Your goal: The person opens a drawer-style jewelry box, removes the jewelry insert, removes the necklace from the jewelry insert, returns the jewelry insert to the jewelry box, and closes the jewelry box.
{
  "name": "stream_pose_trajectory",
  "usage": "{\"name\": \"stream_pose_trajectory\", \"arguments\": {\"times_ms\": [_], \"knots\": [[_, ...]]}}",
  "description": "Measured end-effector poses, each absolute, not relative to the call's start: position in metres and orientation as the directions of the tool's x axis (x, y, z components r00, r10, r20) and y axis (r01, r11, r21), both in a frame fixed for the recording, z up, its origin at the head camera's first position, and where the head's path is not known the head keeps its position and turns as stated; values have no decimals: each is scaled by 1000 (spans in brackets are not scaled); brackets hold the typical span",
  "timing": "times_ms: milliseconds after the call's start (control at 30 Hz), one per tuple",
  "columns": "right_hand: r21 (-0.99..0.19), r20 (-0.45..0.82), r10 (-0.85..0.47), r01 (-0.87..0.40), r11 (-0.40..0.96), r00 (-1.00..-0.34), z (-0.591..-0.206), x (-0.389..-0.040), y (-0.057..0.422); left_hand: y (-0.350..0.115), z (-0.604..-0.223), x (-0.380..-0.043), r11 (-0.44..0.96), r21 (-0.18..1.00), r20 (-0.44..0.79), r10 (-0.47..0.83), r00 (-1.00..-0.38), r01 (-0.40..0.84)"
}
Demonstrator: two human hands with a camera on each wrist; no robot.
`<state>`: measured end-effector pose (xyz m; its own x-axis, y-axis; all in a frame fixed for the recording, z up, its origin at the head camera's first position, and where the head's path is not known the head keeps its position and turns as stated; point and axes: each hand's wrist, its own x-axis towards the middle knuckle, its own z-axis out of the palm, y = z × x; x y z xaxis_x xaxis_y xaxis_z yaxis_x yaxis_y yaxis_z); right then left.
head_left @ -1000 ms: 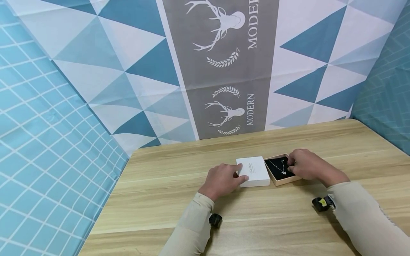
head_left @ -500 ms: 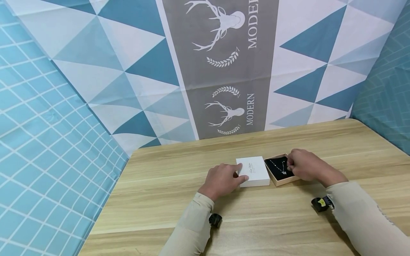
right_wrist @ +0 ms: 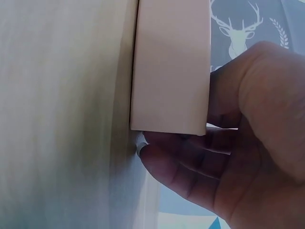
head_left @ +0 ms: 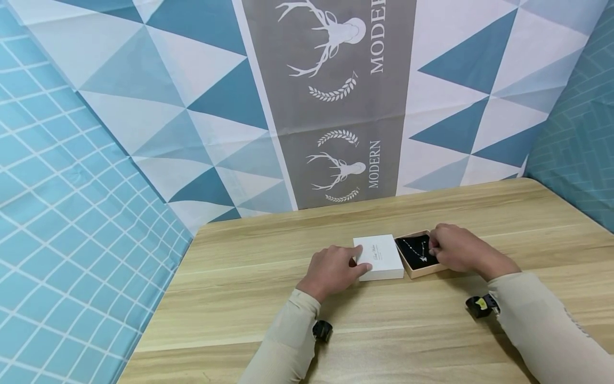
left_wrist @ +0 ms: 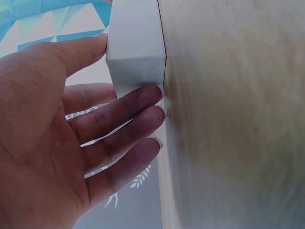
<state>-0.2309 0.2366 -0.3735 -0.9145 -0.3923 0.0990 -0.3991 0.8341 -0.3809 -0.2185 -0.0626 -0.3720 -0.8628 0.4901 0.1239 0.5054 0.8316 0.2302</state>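
Observation:
In the head view, a white box lid (head_left: 382, 255) with printed lettering lies flat on the table. My left hand (head_left: 332, 269) rests at its left end, thumb and forefinger on the top; in the left wrist view, the other fingers (left_wrist: 143, 126) extend fairly straight by its side. Right beside the lid stands an open jewelry box (head_left: 428, 270), tan outside with a black insert. A fine silver necklace (head_left: 413, 251) with a small pendant lies on that insert. My right hand (head_left: 458, 248) grips the box's right end, curled fingers (right_wrist: 167, 167) outside, covering that corner.
The wood-grain table (head_left: 268, 250) extends around both box parts. A patterned cloth backdrop (head_left: 211, 106) rises behind its far edge, and a blue tiled-pattern cloth (head_left: 72, 213) stands at the left. Small black devices (head_left: 322, 330) are strapped at both wrists.
My right hand and the jewelry box have shifted very slightly left, toward the lid. My left hand and the lid have stayed put.

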Motion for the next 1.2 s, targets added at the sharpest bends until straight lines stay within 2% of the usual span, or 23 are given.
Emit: {"name": "stream_pose_trajectory", "arguments": {"times_ms": [1200], "knots": [[-363, 95, -363, -372, 854, -927, -378, -231, 237, -63, -372, -217, 833, 246, 117, 482, -868, 495]]}}
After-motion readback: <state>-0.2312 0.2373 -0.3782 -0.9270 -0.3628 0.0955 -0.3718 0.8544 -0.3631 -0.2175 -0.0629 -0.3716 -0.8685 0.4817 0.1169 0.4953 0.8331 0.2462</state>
